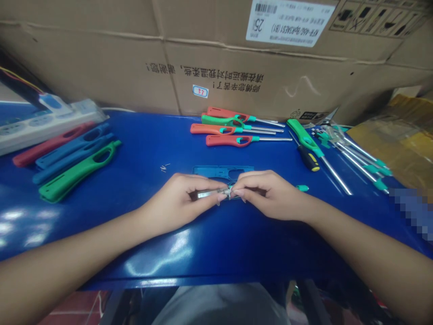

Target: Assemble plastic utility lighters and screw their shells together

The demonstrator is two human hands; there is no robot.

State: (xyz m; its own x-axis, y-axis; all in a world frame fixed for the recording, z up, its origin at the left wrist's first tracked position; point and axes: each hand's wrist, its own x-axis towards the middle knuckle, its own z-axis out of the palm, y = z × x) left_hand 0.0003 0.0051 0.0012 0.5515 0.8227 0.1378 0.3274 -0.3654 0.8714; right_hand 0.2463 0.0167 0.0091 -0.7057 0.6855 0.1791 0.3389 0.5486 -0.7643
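My left hand (184, 196) and my right hand (267, 192) meet at the middle of the blue table (145, 149), fingers pinched together on a small metal lighter tube part (211, 193). The part's silver tube lies under my left fingers and a teal bit shows at the join. Just behind my hands lies a blue lighter shell half (221, 170), open side up. A small teal piece (302, 188) rests right of my right hand.
Several assembled red and green lighters (233, 128) lie at the back centre. Empty handle shells (72, 155) in red, blue and green sit left. A screwdriver (307, 155) and several metal tubes (358, 155) lie right. A cardboard box (216, 58) walls the back. Tiny screws (164, 168) lie nearby.
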